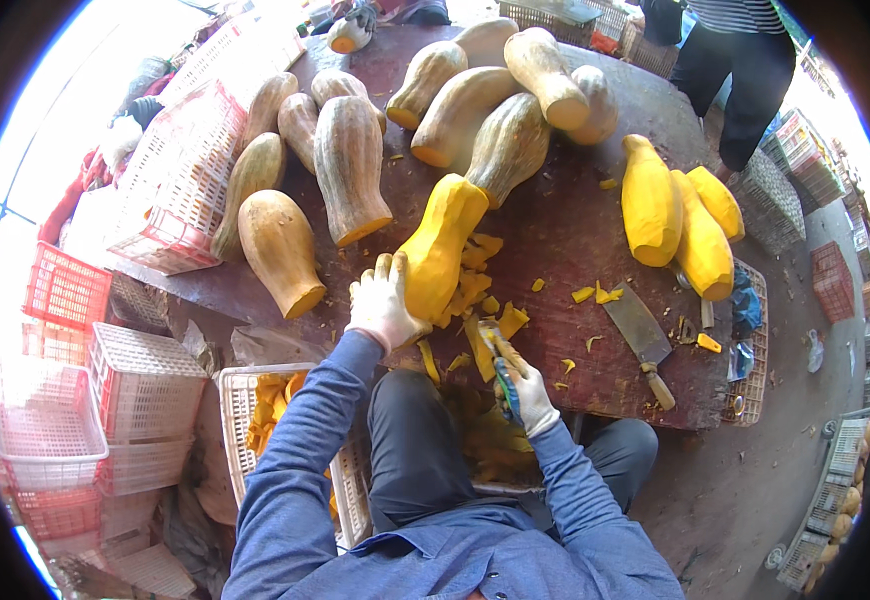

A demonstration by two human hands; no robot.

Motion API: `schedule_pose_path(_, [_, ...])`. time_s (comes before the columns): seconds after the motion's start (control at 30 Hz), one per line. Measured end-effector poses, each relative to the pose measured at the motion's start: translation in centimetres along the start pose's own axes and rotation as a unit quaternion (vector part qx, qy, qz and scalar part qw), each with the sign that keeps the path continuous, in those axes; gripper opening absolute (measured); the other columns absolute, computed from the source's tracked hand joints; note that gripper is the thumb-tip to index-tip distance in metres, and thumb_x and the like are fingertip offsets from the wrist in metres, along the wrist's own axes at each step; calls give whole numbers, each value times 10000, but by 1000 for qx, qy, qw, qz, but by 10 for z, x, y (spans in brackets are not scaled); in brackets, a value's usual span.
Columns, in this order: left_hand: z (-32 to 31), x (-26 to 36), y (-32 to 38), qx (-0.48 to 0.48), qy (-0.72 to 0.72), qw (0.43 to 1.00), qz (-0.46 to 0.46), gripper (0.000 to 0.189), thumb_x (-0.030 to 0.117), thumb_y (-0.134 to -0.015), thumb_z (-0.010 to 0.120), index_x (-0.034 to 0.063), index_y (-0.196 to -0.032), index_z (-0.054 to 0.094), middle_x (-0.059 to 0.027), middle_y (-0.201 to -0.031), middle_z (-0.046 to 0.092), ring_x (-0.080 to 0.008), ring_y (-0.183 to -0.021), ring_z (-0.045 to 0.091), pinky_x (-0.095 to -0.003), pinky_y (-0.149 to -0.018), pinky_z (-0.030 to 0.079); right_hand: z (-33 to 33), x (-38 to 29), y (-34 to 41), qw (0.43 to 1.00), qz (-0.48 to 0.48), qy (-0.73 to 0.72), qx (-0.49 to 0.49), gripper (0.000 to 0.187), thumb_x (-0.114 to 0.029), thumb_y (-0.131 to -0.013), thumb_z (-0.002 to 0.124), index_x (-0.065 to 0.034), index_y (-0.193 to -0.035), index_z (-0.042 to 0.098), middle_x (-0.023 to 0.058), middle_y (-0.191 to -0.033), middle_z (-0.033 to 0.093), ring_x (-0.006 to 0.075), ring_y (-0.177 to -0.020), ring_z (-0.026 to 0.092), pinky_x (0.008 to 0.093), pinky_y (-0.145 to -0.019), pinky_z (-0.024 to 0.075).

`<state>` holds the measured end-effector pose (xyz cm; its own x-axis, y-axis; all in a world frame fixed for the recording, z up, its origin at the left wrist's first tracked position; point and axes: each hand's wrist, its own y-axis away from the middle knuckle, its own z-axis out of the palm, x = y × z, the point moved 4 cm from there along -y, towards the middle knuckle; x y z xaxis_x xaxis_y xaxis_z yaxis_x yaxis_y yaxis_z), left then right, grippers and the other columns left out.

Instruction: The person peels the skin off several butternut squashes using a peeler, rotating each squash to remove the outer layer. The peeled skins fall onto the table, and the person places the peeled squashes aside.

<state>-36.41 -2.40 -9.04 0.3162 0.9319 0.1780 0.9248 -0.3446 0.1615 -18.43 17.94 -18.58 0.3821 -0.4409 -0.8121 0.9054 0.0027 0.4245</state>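
Note:
My gloved left hand rests on the lower left side of a peeled yellow squash that lies on the dark red table. In my gloved right hand is a hand peeler with a green and blue handle, just above the table's near edge. Thick yellow peelings lie between the squash and my right hand. A cleaver with a wooden handle lies flat to the right. Further right, several peeled squashes are grouped together. Unpeeled squashes with cut ends spread across the far and left parts of the table.
A white basket with orange-yellow pieces stands at my left knee. Plastic crates are stacked at the left, and one crate stands against the table's left side. A person stands at the far right; another person's gloved hand touches a squash at the far edge.

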Motion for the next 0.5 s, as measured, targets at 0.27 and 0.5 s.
schedule_pose_path(0.27, [20, 10, 35, 31, -159, 962, 218, 923, 285, -729, 766, 191, -1560, 375, -126, -1598, 351, -394, -1454, 336, -607, -1106, 345, -47, -10, 21, 986, -111, -91, 79, 385, -243, -1058, 606, -79, -1406, 577, 17, -655, 580, 87, -465, 501, 247, -419, 424])
schedule_pose_path(0.5, [40, 11, 38, 122, -161, 903, 379, 795, 281, -769, 719, 340, -1519, 464, 21, -1598, 415, -315, -1487, 343, -591, -1180, 221, -59, 1, 48, 982, -105, -72, 139, 423, -251, -1049, 622, -137, -1452, 562, 3, -708, 603, 76, -502, 532, 234, -443, 443])
